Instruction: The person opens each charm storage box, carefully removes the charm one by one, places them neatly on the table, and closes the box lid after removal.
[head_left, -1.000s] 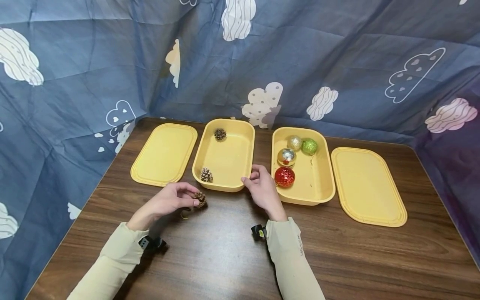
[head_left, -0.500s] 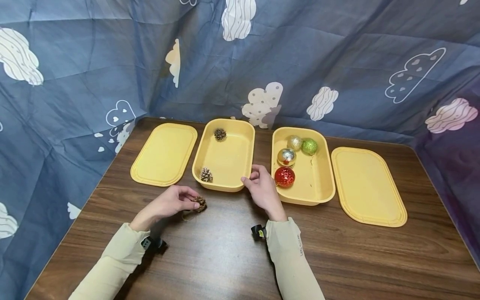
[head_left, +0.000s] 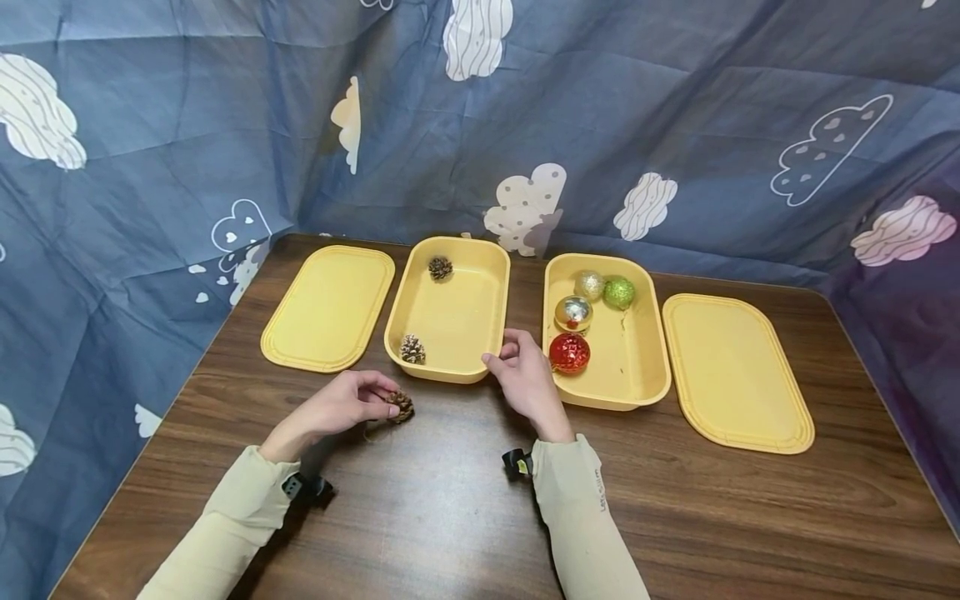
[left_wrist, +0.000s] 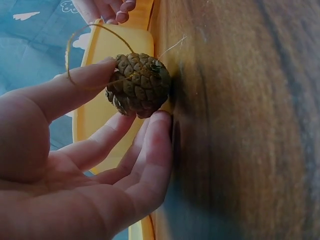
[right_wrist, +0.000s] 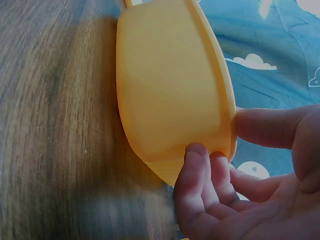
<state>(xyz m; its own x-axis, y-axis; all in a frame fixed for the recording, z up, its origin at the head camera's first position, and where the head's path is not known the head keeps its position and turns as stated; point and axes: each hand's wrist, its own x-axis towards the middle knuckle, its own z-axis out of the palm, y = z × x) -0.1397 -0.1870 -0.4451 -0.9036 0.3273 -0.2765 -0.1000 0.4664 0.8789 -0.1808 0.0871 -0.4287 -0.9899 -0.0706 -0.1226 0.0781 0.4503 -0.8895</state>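
In front of the left yellow box (head_left: pixel 457 374), my left hand (head_left: pixel 341 408) pinches a brown pine cone (head_left: pixel 401 407) between thumb and fingers, low over the table. A thin gold string loop (left_wrist: pixel 68 50) hangs off the pine cone in the left wrist view. My right hand (head_left: pixel 525 379) grips that box at its front right corner, thumb at the rim and fingers against the wall (right_wrist: pixel 175 85) in the right wrist view. Inside the box lie a dark pine cone (head_left: pixel 440 267) at the back left and a white-tipped pine cone (head_left: pixel 412 349) at the front left.
A second yellow box (head_left: pixel 630 358) to the right holds several baubles, among them a red bauble (head_left: pixel 569 354) and a green bauble (head_left: pixel 618 292). One yellow lid (head_left: pixel 330 308) lies at the left, another yellow lid (head_left: pixel 738 371) at the far right. A cloud-print cloth (head_left: pixel 420 150) hangs behind.
My left hand and its pine cone shifted slightly toward the front of the table, then held still. The right hand and the boxes stayed in place.
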